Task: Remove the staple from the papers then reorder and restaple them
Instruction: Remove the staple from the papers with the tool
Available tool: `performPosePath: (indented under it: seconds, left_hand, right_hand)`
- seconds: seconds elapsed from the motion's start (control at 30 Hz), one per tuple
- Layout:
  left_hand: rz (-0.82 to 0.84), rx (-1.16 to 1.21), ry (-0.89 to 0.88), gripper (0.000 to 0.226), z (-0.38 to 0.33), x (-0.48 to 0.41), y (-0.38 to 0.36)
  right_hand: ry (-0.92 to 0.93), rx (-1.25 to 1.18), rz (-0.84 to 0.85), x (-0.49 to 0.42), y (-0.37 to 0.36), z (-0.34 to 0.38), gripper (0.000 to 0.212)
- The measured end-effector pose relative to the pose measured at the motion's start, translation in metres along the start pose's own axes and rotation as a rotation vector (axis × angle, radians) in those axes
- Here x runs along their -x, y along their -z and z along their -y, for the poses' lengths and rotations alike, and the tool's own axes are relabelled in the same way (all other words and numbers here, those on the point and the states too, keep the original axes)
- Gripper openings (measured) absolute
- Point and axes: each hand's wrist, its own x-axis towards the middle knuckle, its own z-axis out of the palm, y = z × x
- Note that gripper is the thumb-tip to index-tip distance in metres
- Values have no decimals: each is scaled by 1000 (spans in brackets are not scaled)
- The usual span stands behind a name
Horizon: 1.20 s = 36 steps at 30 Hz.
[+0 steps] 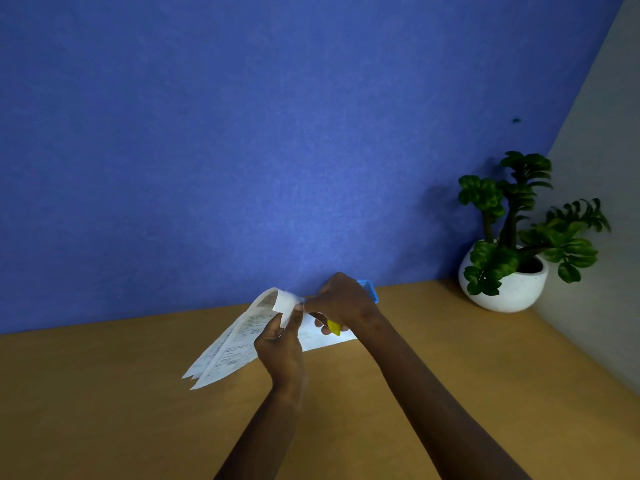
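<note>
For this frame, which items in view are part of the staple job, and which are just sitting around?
Part of the job: white printed papers, corner pinched by the left hand; blue and yellow handheld tool, gripped by the right hand at that corner.
Just lying about: green leafy plant in a round white pot, standing on the brown wooden table by the blue wall.

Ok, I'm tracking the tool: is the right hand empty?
No, the right hand grips a blue and yellow tool at the curled corner of the papers.
</note>
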Motion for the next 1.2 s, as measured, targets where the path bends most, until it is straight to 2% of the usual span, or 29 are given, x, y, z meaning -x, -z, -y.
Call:
performPosePath:
  seconds: [0.2, 0.37, 0.6, 0.7, 0.8, 0.9, 0.97, 1.1, 1.2]
  left_hand:
    - [-1, -27, -69, 35, 7, -3, 0]
    - [-4, -131, -118, 19, 15, -7, 0]
    - [-3, -242, -199, 27, 28, -15, 2]
    - [29, -269, -219, 16, 29, -17, 3]
    - [53, -237, -187, 25, 27, -21, 2]
    - [72, -203, -120, 38, 24, -29, 1]
    - [75, -189, -90, 35, 21, -32, 0]
    - [99, -108, -41, 3, 13, -27, 1]
    - [119, -43, 25, 20, 8, -22, -1]
  right_hand:
    - [-71, -135, 37, -8, -4, -5, 31]
    - [-116, -270, 80, -11, -11, -9, 23]
    - [-126, -339, 89, -16, -15, -18, 26]
    - [-179, -477, 106, -16, -12, -21, 20]
    - [-204, -591, 118, -16, -9, -24, 18]
    - [-155, -637, 92, -17, -10, -28, 18]
    - [-92, -593, 43, -19, -10, -31, 19]
    - [2, -364, -47, -19, -8, -34, 23]
    - [33, -352, -58, -18, -9, -33, 25]
